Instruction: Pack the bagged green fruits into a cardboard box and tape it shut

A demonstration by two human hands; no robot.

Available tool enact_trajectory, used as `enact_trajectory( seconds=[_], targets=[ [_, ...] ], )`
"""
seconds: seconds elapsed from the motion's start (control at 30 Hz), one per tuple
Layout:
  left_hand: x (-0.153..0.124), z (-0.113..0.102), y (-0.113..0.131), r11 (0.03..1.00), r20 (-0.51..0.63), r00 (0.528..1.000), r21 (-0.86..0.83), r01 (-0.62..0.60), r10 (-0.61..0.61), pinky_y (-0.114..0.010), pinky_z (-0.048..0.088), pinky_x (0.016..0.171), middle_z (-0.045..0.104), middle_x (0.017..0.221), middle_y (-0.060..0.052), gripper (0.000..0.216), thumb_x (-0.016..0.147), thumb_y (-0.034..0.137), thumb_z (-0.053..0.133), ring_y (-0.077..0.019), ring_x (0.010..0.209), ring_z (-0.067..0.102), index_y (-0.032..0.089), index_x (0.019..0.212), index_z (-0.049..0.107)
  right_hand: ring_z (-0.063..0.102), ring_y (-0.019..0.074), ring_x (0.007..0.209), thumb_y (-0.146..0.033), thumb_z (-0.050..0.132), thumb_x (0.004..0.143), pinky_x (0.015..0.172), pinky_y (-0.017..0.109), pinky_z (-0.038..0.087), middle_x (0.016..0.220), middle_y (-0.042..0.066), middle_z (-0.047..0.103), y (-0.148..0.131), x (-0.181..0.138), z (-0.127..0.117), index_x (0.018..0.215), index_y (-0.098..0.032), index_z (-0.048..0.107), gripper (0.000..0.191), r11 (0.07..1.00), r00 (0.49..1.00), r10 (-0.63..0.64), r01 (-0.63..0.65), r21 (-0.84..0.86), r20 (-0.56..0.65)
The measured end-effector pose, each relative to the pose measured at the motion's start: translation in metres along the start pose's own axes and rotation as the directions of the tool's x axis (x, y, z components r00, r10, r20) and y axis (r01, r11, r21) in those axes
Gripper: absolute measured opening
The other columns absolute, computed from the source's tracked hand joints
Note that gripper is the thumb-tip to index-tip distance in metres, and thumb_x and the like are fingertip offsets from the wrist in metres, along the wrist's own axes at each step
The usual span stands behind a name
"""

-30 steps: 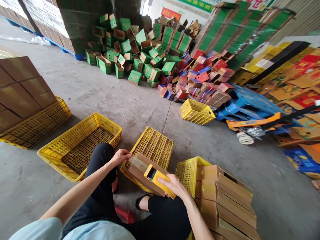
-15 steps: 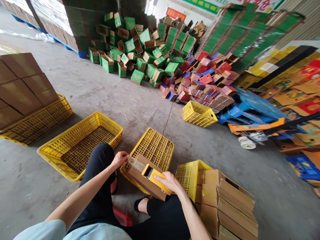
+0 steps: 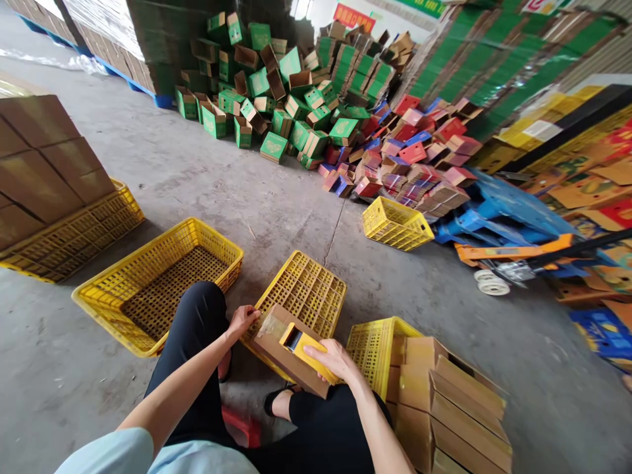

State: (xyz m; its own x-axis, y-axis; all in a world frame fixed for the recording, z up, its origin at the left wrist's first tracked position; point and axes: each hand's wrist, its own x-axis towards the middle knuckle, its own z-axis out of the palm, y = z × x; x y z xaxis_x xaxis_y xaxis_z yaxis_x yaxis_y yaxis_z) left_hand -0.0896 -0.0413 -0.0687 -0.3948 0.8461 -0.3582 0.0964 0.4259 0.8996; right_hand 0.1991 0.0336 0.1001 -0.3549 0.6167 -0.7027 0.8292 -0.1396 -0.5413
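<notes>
taping seems in hand, the right hand [image 3: 336, 362] gripping a yellow plastic tape dispenser [image 3: 305, 346] over a long brown cardboard box [image 3: 281, 357] on a yellow plastic lattice crate [image 3: 316, 289], the left hand [image 3: 243, 320] curled by the box's left end, its hold unclear, the next move likely calling for smoothing the clear tape [image 3: 270, 326].

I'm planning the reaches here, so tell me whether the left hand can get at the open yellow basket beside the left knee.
Likely yes: the left hand is close to the open yellow basket, whose far right corner looks unobstructed, though the left knee partly blocks the near side.
</notes>
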Motion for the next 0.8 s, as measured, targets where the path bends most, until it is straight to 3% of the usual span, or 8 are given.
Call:
enact_trajectory(
  seconds=[0.13, 0.27, 0.57, 0.7, 0.8],
  targets=[
    [-0.007, 0.018, -0.005, 1.000, -0.042, 0.999, 0.001, 0.012, -0.012, -0.031, 0.046, 0.070, 0.069, 0.067, -0.006, 0.035, 0.081, 0.051, 0.066, -0.0251, 0.074, 0.067, 0.017, 0.074, 0.071, 0.076, 0.0251, 0.059, -0.050, 0.075, 0.085, 0.051, 0.029, 0.059, 0.063, 0.003, 0.072, 0.003, 0.001, -0.001, 0.082, -0.020, 0.062, 0.032, 1.000, 1.000, -0.004, 0.004, -0.010, 0.010],
    [-0.012, 0.029, -0.007, 1.000, -0.067, 0.998, 0.007, 0.011, -0.011, -0.035, 0.049, 0.081, 0.075, 0.084, -0.010, 0.034, 0.085, 0.048, 0.063, -0.0297, 0.091, 0.070, 0.016, 0.083, 0.073, 0.076, 0.0250, 0.058, -0.050, 0.076, 0.084, 0.049, 0.028, 0.058, 0.064, 0.004, 0.073, 0.005, 0.002, -0.001, 0.082, -0.020, 0.063, 0.032, 1.000, 0.999, -0.027, 0.027, -0.009, 0.017],
    [-0.013, 0.029, -0.011, 0.996, -0.118, 0.989, 0.015, 0.090, -0.087, -0.042, 0.052, 0.094, 0.077, 0.096, -0.012, 0.026, 0.081, 0.038, 0.071, -0.0324, 0.102, 0.072, 0.016, 0.095, 0.075, 0.074, 0.0216, 0.055, -0.050, 0.076, 0.084, 0.043, 0.023, 0.053, 0.062, 0.001, 0.071, 0.019, 0.006, 0.003, 0.080, -0.021, 0.062, 0.033, 0.999, 0.999, -0.047, 0.047, 0.001, -0.014],
    [-0.031, 0.028, -0.006, 0.997, -0.146, 0.987, -0.041, 0.061, -0.067, -0.043, 0.050, 0.105, 0.075, 0.123, -0.019, 0.049, 0.098, 0.046, 0.049, -0.0325, 0.121, 0.069, 0.012, 0.125, 0.071, 0.073, 0.0204, 0.054, -0.055, 0.074, 0.087, 0.043, 0.023, 0.053, 0.065, 0.002, 0.072, 0.024, 0.006, 0.005, 0.079, -0.020, 0.062, 0.038, 0.997, 0.997, -0.072, 0.072, 0.001, -0.021],
    [-0.048, 0.030, -0.001, 0.988, -0.052, 0.997, -0.140, -0.060, 0.053, -0.041, 0.044, 0.117, 0.063, 0.150, -0.015, 0.066, 0.105, 0.058, 0.034, -0.0301, 0.143, 0.055, 0.016, 0.151, 0.056, 0.074, 0.0203, 0.055, -0.053, 0.073, 0.088, 0.045, 0.023, 0.054, 0.063, 0.002, 0.072, 0.025, 0.007, 0.004, 0.082, -0.020, 0.063, 0.036, 0.997, 0.997, -0.077, 0.077, 0.013, -0.004]
  ],
)
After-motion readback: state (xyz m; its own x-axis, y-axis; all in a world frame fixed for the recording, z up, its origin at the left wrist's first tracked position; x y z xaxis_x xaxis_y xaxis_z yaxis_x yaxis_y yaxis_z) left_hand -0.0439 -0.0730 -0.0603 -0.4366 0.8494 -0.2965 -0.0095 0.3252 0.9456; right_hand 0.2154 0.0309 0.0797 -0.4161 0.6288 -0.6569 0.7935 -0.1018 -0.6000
